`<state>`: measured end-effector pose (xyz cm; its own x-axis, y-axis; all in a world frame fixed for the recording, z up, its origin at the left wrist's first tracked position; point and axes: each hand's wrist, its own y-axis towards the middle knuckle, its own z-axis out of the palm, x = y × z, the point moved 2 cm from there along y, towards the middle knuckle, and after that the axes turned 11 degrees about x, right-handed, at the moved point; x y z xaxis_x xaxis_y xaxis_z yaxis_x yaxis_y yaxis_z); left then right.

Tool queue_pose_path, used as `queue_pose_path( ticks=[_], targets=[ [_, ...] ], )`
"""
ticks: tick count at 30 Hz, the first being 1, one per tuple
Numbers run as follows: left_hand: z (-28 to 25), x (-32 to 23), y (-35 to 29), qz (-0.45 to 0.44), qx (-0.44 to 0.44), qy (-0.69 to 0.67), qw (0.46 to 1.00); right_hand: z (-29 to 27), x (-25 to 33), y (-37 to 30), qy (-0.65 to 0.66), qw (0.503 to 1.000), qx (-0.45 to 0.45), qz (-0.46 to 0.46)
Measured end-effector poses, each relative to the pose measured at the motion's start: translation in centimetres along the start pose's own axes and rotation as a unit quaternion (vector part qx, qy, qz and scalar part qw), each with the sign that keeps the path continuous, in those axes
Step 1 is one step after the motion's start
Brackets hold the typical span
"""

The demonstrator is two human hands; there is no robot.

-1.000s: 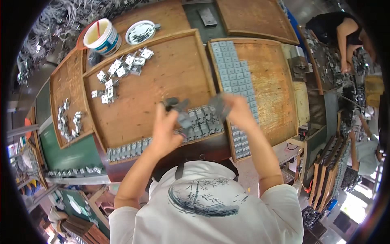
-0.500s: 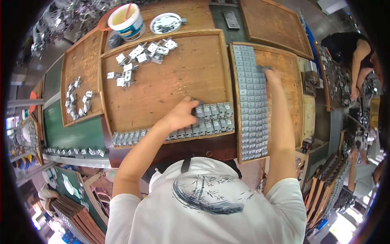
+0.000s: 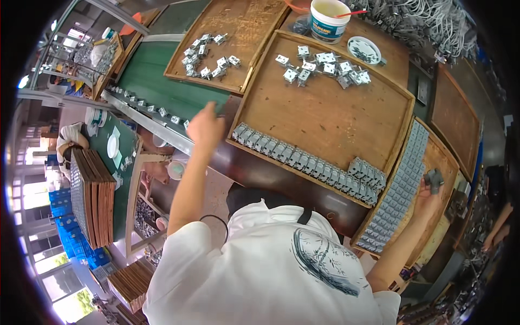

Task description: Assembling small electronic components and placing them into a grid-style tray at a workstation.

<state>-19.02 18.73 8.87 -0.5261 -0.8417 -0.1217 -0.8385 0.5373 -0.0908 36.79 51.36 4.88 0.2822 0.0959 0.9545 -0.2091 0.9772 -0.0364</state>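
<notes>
My left hand (image 3: 206,129) is over the near edge of the green belt (image 3: 162,70), its fingers stretched out and apart, with nothing visible in them. Small metal switch-like parts (image 3: 162,111) lie in a line along that edge beside it. Over the right-hand wooden tray (image 3: 441,151), my right hand (image 3: 431,189) has its fingers bent round a dark grey shape at the fingertips; whether this is a part or finger covers is unclear. Grey block-shaped parts (image 3: 398,184) fill that tray's left side in tight rows. More grey parts (image 3: 303,161) line the middle tray's near edge, stacked at its right end.
Loose metal parts (image 3: 327,66) lie at the back of the middle wooden tray (image 3: 319,116), and others (image 3: 203,51) in the left tray. Behind stand a white bucket (image 3: 328,20) and a round dish (image 3: 364,50). Stacked wooden trays (image 3: 92,197) and another person (image 3: 73,135) are at left.
My left hand has left the row of grey parts in the middle tray and moved left to the belt. My right hand stays over the right tray. The whole view has turned.
</notes>
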Motion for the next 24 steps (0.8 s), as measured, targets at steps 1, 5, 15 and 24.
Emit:
queue_pose_path(
  ticks=[1, 5, 15, 24],
  targets=[
    [-0.1, 2.7, 0.2, -0.051, 0.035, 0.053, 0.997, 1.4, -0.2, -0.9, 0.023, 1.0, -0.004, -0.01],
    [3.3, 8.6, 0.0, -0.078, 0.129, 0.1, 0.984, 5.6, -2.1, -3.2, -0.046, 0.998, 0.005, 0.044],
    [-1.2, -4.3, -3.7, 0.126, 0.235, -0.74, 0.617, 19.3, -0.6, -10.2, -0.088, 0.954, 0.246, 0.147],
    [-2.6, -16.9, -10.8, 0.332, 0.373, -0.664, 0.557, 24.9, 5.9, -11.8, -0.457, 0.818, 0.324, -0.13]
  ],
)
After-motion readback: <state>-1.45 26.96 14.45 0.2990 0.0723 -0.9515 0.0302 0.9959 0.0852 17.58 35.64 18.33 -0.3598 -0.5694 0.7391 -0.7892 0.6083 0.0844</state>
